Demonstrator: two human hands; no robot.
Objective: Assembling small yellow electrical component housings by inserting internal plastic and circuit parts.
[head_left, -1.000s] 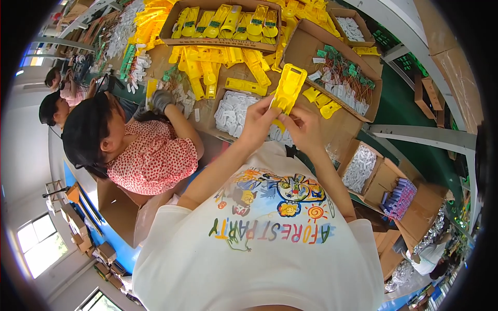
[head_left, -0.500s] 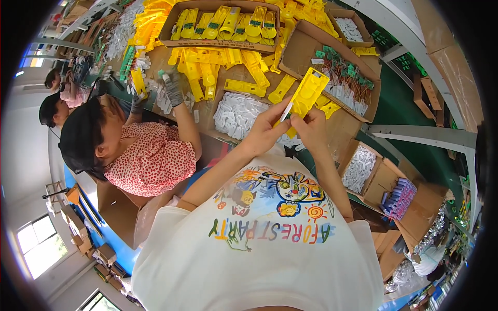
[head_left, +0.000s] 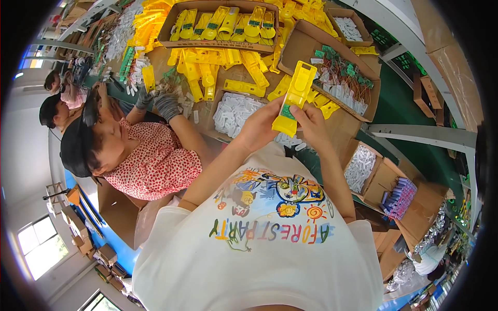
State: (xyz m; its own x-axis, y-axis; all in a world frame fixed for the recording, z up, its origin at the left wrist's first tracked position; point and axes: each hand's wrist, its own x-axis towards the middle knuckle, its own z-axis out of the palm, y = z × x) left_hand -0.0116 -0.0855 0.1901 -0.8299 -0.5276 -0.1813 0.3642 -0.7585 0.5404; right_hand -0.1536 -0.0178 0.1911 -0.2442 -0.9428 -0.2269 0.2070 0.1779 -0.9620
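While the left hand (head_left: 263,123) grips one long edge of a smooth, elongated yellow plastic housing (head_left: 299,90), the right hand (head_left: 314,124) grasps the other, thumb against a flat green circuit board (head_left: 286,111). Held above the brown workbench (head_left: 340,127), the shell points away from the white cloth shirt (head_left: 264,264), its long axis leaning slightly right.

Daylight is glaring through two windows (head_left: 42,243) in the white wall (head_left: 23,160), a blue floor (head_left: 116,238) is stretching alongside, and a grey frame (head_left: 430,136) is standing beside the counter (head_left: 340,127).
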